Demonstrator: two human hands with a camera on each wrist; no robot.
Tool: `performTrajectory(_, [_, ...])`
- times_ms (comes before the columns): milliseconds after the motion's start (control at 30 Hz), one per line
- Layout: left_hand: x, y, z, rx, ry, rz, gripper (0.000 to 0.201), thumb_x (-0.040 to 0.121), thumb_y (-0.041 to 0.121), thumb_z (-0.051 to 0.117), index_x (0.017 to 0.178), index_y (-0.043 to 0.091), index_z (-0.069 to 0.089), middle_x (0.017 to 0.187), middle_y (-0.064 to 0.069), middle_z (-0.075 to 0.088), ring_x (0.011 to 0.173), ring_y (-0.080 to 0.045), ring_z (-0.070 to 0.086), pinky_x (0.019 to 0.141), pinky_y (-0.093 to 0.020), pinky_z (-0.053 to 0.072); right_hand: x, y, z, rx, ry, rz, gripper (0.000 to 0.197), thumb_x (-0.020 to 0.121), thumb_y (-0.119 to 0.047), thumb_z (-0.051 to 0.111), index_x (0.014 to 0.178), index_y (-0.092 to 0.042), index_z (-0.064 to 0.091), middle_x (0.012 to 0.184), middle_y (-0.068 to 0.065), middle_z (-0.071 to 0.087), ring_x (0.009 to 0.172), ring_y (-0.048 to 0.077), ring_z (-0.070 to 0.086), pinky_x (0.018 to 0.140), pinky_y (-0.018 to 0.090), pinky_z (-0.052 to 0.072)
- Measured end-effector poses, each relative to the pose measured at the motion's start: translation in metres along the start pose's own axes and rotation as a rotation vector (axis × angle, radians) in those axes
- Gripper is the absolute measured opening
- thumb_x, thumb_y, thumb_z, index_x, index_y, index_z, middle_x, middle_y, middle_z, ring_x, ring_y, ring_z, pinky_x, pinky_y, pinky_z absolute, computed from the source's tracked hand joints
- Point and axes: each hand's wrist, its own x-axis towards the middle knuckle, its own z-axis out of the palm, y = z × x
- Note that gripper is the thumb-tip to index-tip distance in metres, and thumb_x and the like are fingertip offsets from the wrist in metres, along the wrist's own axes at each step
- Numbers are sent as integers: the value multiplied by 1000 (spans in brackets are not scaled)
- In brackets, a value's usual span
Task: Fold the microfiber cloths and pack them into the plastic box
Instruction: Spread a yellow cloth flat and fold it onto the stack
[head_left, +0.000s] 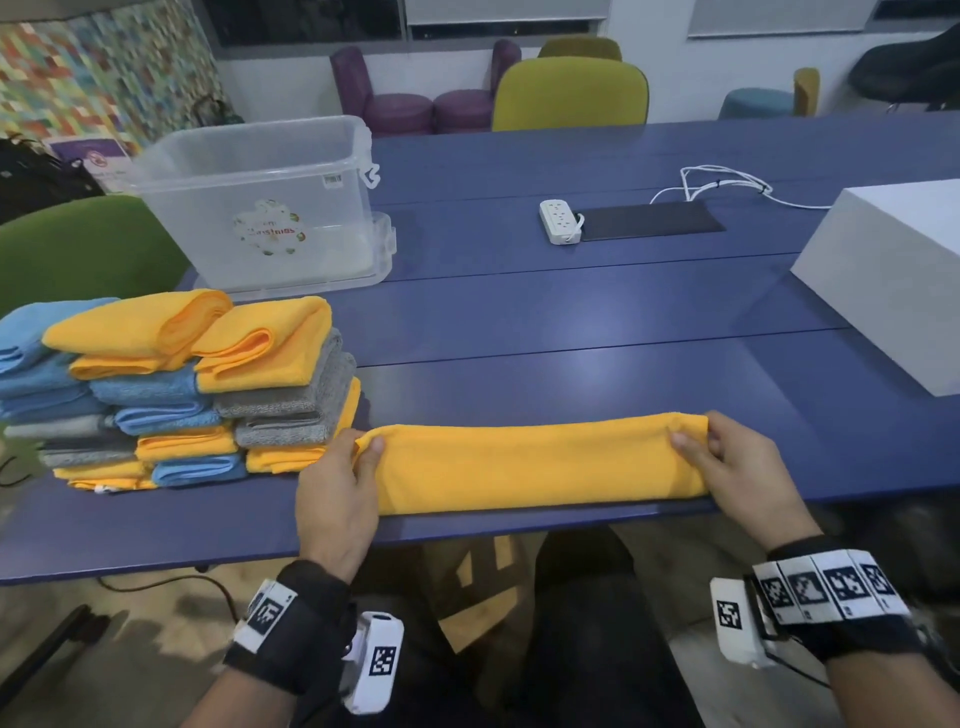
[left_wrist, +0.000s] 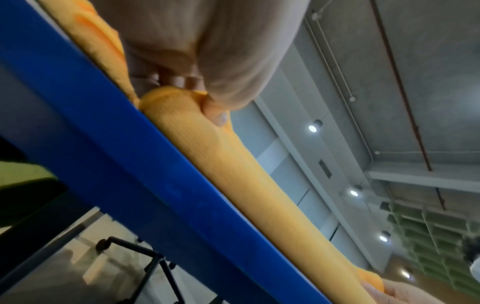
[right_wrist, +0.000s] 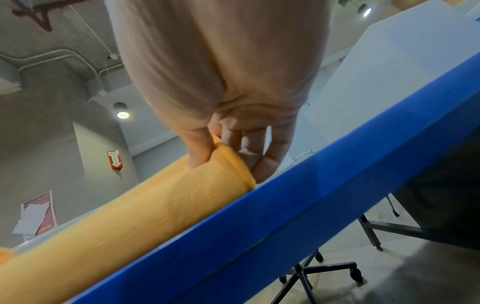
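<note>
A yellow microfiber cloth, folded into a long strip, lies along the near edge of the blue table. My left hand pinches its left end, thumb on top. My right hand pinches its right end the same way. A stack of folded yellow, blue and grey cloths sits at the left. Behind it stands the clear plastic box, open and with nothing inside.
A white power strip with its cable and a dark pad lie at the table's middle. A large white box stands at the right. Chairs line the far side, and a green chair is at the left.
</note>
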Motion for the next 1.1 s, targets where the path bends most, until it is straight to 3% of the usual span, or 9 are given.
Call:
performTrajectory(100, [7, 10, 5, 210, -57, -65, 27, 107, 39, 45, 105, 14, 56, 80, -6, 56, 82, -37, 59, 66, -38, 39, 11, -7, 8, -181, -22, 70, 39, 99, -43, 57, 74, -21, 37, 63, 0, 47, 64, 25, 50, 55, 39, 36])
performTrajectory(233, [8, 22, 8, 337, -83, -120, 31, 109, 39, 39, 110, 12, 53, 96, -19, 66, 93, -43, 62, 70, -40, 38, 19, -14, 15, -294, -55, 139, 28, 101, -51, 47, 88, -27, 42, 78, 4, 56, 81, 34, 55, 67, 43, 46])
performTrajectory(467, [13, 31, 15, 452, -101, -189, 29, 109, 35, 40, 116, 9, 53, 102, -20, 70, 95, -43, 67, 69, -40, 39, 20, -30, 18, -339, -45, 311, 31, 104, -44, 43, 115, -16, 52, 91, 11, 54, 93, 39, 55, 72, 42, 44])
performTrajectory(700, [9, 37, 11, 445, -71, -190, 34, 106, 39, 47, 119, 8, 53, 108, -18, 69, 95, -42, 67, 67, -41, 41, 10, -44, 20, -269, 76, 380, 21, 103, -35, 49, 115, -18, 49, 94, 10, 56, 84, 31, 49, 70, 40, 43])
performTrajectory(800, [-2, 42, 3, 398, 8, -97, 44, 102, 40, 54, 128, 5, 54, 120, -16, 61, 106, -37, 63, 71, -45, 49, 2, -48, 25, -357, 193, 295, 33, 97, -23, 55, 127, -15, 46, 115, 15, 59, 90, 38, 57, 73, 44, 42])
performTrajectory(867, [-12, 45, 5, 389, 71, 65, 43, 100, 33, 57, 131, 4, 55, 125, -16, 57, 115, -34, 57, 85, -47, 53, -4, -54, 35, -481, 262, 191, 45, 90, -18, 60, 133, -12, 47, 130, 15, 51, 108, 40, 56, 85, 52, 44])
performTrajectory(933, [-19, 51, 16, 372, 28, 254, 40, 103, 28, 52, 135, 5, 55, 137, -16, 55, 129, -33, 51, 105, -49, 48, -8, -68, 51, -466, 275, 13, 48, 91, -19, 56, 137, -11, 49, 143, 16, 48, 127, 38, 49, 102, 55, 41])
performTrajectory(1033, [-25, 59, 43, 381, -204, 426, 52, 109, 34, 25, 152, 11, 44, 164, -12, 34, 156, -28, 21, 125, -54, 21, -18, -100, 90, -367, -4, -336, 53, 101, -33, 33, 150, -13, 44, 158, 8, 40, 148, 25, 33, 120, 49, 31])
performTrajectory(1100, [-25, 57, 57, 444, -345, 449, 63, 106, 40, 8, 160, 15, 28, 171, -6, 16, 159, -22, 0, 128, -53, 5, -23, -113, 113, -364, -213, -403, 59, 106, -41, 16, 159, -20, 29, 167, -1, 22, 156, 15, 13, 126, 45, 16])
